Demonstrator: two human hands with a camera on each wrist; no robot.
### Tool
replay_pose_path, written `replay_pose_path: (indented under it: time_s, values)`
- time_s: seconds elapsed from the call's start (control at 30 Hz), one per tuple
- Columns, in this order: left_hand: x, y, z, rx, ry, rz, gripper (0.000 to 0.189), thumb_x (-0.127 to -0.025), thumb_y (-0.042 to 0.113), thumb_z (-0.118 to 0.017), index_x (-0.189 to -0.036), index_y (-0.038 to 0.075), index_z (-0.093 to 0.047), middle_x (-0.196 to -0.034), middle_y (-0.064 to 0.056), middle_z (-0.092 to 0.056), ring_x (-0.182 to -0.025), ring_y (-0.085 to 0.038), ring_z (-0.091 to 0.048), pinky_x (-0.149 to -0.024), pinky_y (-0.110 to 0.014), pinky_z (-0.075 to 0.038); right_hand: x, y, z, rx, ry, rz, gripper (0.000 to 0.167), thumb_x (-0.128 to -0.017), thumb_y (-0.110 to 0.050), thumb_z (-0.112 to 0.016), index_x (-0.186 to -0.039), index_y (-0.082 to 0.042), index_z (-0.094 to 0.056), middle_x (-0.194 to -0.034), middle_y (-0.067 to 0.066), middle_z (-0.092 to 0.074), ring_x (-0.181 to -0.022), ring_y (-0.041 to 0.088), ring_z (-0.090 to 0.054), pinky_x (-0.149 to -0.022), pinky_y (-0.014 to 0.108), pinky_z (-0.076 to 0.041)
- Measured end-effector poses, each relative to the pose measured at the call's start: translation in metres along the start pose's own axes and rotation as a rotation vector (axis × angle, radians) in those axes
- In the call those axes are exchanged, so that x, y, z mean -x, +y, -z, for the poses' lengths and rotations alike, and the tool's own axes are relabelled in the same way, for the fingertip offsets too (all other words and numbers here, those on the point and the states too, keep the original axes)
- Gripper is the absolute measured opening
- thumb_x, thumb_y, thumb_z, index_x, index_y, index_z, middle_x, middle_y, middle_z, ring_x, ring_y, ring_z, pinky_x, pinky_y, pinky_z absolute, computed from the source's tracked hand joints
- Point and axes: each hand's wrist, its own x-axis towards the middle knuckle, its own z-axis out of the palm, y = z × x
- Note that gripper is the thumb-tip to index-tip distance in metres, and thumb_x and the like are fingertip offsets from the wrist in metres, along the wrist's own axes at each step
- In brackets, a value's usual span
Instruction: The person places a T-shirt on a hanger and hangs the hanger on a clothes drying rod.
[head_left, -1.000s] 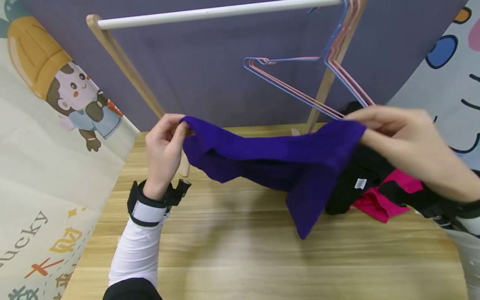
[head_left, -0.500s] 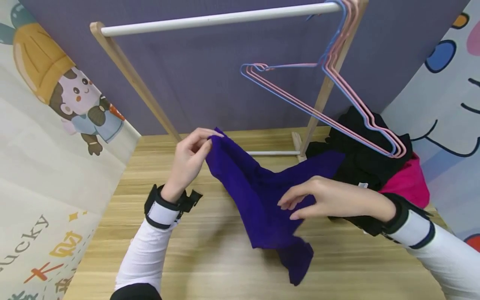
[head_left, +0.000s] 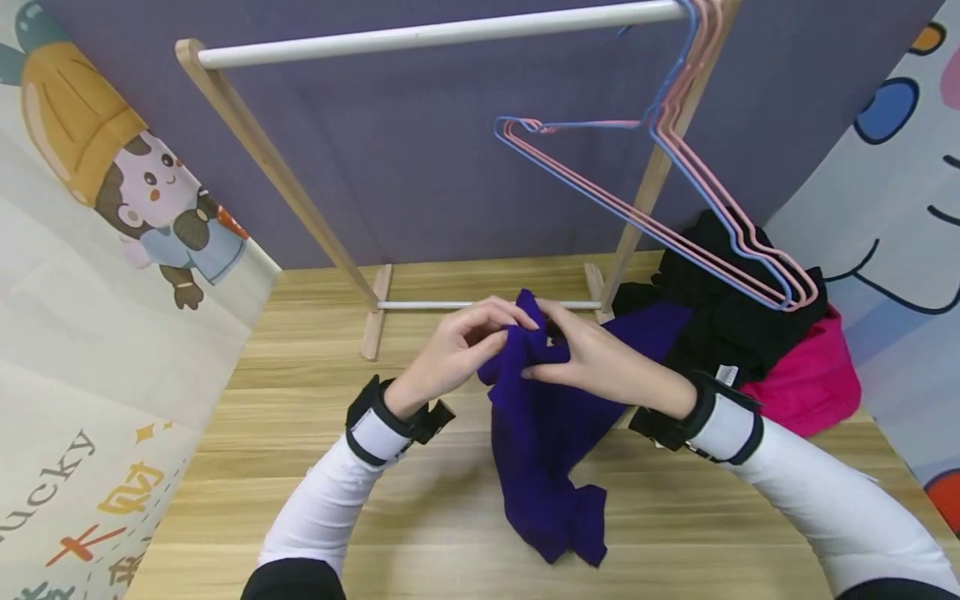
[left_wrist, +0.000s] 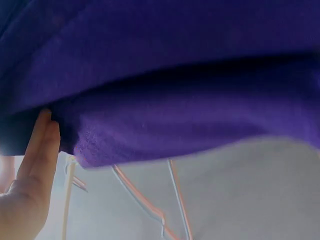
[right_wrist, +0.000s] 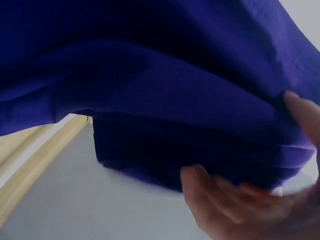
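Observation:
A purple shirt (head_left: pixel 540 450) hangs crumpled over the table, one part trailing right toward the dark clothes. My left hand (head_left: pixel 468 346) pinches its gathered upper edge between thumb and fingers. Close beside it, my right hand (head_left: pixel 592 354) has thumb and fingers spread about the same edge; the thumb touches the cloth. The left wrist view shows the shirt (left_wrist: pixel 175 115) filling the upper part, with fingers of my left hand (left_wrist: pixel 32 180) against it at the left. In the right wrist view, my right hand (right_wrist: pixel 250 195) is blurred below the shirt (right_wrist: pixel 165 85).
A rack with a white bar (head_left: pixel 442 33) and wooden legs stands behind. Blue and pink hangers (head_left: pixel 656 225) hang at its right end. Black clothing (head_left: pixel 720 325) and a pink garment (head_left: pixel 813 379) lie heaped at the right of the wooden table (head_left: pixel 247 492).
My right hand released its end of the spread shirt, then moved left to meet my left hand. The left hand moved right and lower, still pinching cloth. The shirt now hangs bunched.

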Motion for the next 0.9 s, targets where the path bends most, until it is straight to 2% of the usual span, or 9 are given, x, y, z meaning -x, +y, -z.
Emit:
replay_pose_path:
  time_s: [0.13,0.23,0.3,0.37,0.47,0.57,0.63,0.73,0.9]
  values:
    - [-0.001,-0.003,-0.004,0.029,-0.006,-0.001,0.013,-0.089,-0.003,-0.046,-0.095,-0.010,-0.055,-0.101,-0.023,-0.056,-0.105,-0.026,-0.050,-0.082,-0.032,-0.045,-0.004,0.001,-0.004,0.058,0.124,0.040,0.069,-0.073,-0.014,-0.072,-0.130,-0.003,-0.035,-0.114,0.013,-0.054,-0.097,0.023,-0.056,-0.076,0.034,-0.049]
    - [0.000,-0.005,-0.006,0.044,0.026,0.006,0.014,-0.088,-0.005,-0.046,-0.097,-0.011,-0.054,-0.101,-0.024,-0.056,-0.104,-0.026,-0.051,-0.084,-0.034,-0.045,-0.005,0.004,-0.004,0.119,0.161,0.029,0.032,-0.075,-0.013,-0.070,-0.103,-0.003,-0.057,-0.090,0.006,-0.062,-0.077,0.016,-0.059,-0.064,0.028,-0.048]
    - [0.001,-0.006,-0.008,0.052,0.074,0.017,0.015,-0.087,-0.006,-0.046,-0.098,-0.013,-0.054,-0.101,-0.025,-0.056,-0.101,-0.024,-0.054,-0.083,-0.035,-0.045,-0.005,0.005,-0.002,0.111,0.172,-0.017,0.013,-0.077,-0.013,-0.068,-0.084,-0.005,-0.061,-0.071,0.001,-0.061,-0.061,0.012,-0.057,-0.055,0.025,-0.045]
    - [0.003,-0.007,-0.010,0.046,0.152,0.034,0.016,-0.087,-0.007,-0.047,-0.100,-0.014,-0.053,-0.101,-0.026,-0.056,-0.098,-0.020,-0.055,-0.083,-0.034,-0.045,-0.006,0.006,0.001,0.089,0.195,-0.079,0.011,-0.079,-0.015,-0.066,-0.075,-0.008,-0.059,-0.060,-0.002,-0.056,-0.052,0.010,-0.053,-0.049,0.023,-0.041]
    - [0.008,-0.009,-0.012,0.030,0.282,0.080,0.017,-0.086,-0.007,-0.048,-0.100,-0.015,-0.054,-0.100,-0.026,-0.056,-0.093,-0.015,-0.057,-0.081,-0.031,-0.046,-0.006,0.006,0.010,0.056,0.268,-0.144,0.014,-0.080,-0.018,-0.065,-0.073,-0.007,-0.059,-0.056,-0.002,-0.055,-0.049,0.010,-0.053,-0.048,0.024,-0.040]
    - [0.016,-0.012,-0.014,0.034,0.356,0.147,0.018,-0.086,-0.007,-0.049,-0.102,-0.014,-0.053,-0.097,-0.027,-0.057,-0.087,-0.018,-0.059,-0.078,-0.032,-0.048,-0.007,0.004,0.020,0.023,0.342,-0.182,0.015,-0.081,-0.020,-0.064,-0.080,-0.006,-0.061,-0.057,0.002,-0.057,-0.050,0.013,-0.054,-0.049,0.024,-0.041]
    - [0.022,-0.015,-0.018,0.057,0.349,0.198,0.020,-0.086,-0.007,-0.048,-0.105,-0.014,-0.051,-0.095,-0.028,-0.057,-0.083,-0.024,-0.060,-0.077,-0.035,-0.048,-0.008,0.002,0.027,0.000,0.381,-0.204,0.017,-0.081,-0.021,-0.063,-0.083,-0.004,-0.062,-0.057,0.005,-0.058,-0.049,0.014,-0.055,-0.049,0.023,-0.043]
    - [0.031,-0.019,-0.026,0.082,0.284,0.279,0.022,-0.086,-0.006,-0.049,-0.107,-0.014,-0.049,-0.090,-0.028,-0.057,-0.077,-0.032,-0.060,-0.072,-0.038,-0.050,-0.011,0.001,0.036,-0.045,0.409,-0.246,0.020,-0.082,-0.021,-0.061,-0.087,-0.002,-0.062,-0.058,0.007,-0.060,-0.046,0.014,-0.057,-0.047,0.022,-0.045]
    - [0.043,-0.022,-0.046,0.016,0.130,0.400,0.017,-0.085,0.003,-0.056,-0.100,-0.004,-0.054,-0.084,-0.018,-0.062,-0.072,-0.022,-0.062,-0.066,-0.031,-0.051,-0.017,-0.001,0.046,-0.210,0.438,-0.321,0.023,-0.083,-0.023,-0.059,-0.092,-0.002,-0.060,-0.067,0.006,-0.063,-0.050,0.016,-0.061,-0.053,0.025,-0.049]
